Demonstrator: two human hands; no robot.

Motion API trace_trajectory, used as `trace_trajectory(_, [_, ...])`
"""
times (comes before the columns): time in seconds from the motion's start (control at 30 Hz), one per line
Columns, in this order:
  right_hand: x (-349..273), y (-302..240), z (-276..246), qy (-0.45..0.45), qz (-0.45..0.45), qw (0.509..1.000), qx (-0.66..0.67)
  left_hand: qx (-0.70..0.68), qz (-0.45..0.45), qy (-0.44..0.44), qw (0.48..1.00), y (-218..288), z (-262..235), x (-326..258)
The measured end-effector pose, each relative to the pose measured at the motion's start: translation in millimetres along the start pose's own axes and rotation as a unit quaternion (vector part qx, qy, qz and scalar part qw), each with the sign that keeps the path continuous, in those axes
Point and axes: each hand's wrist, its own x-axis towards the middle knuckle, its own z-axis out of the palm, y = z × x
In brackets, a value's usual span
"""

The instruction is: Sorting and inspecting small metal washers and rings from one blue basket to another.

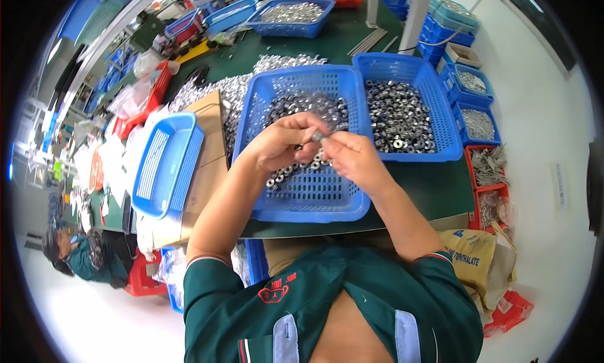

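Left hand (280,142): raised over the near blue basket, fingers pinched together on one end of a small metal part (318,136).
Right hand (352,155): just beside the left hand, its fingers closed on the other end of the same small metal part; the two hands meet at it.
Small metal part: grey and shiny, held between both hands above the near basket's middle; too small to tell its exact shape.
Near blue basket (314,205): slotted plastic, standing on the desk directly in front of the person; a loose heap of small metal rings (296,169) lies in it, mostly under and behind the hands.
Second blue basket (440,133): touching the near one on its right, filled with darker metal rings (396,117).
Desk (434,193): dark green top, bare at the right front corner.
Empty blue basket (165,164): left of the near one, resting tilted on a brown cardboard box (211,155).
Loose pile of silver parts (236,89): spread on the desk behind the cardboard box.
Far blue tray (290,13): at the back of the desk, holding more silver parts.
Red bins (487,168): on the floor to the right, with thin metal pieces inside.
Another person (78,253): seated at far left, well apart.
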Motion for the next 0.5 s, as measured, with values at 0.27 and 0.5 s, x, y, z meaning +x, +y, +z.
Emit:
trace_trajectory(0.27, [-4.2,21.4,7.3,0.057,-0.245,0.902,-0.351,0.147,-0.004,0.101,0.984,50.1,30.1,20.6])
trace_trajectory(0.5, [-2.6,27.7,9.5,-0.102,-0.245,0.794,-0.546,0.454,-0.114,0.03,0.883,31.6,55.8,155.0])
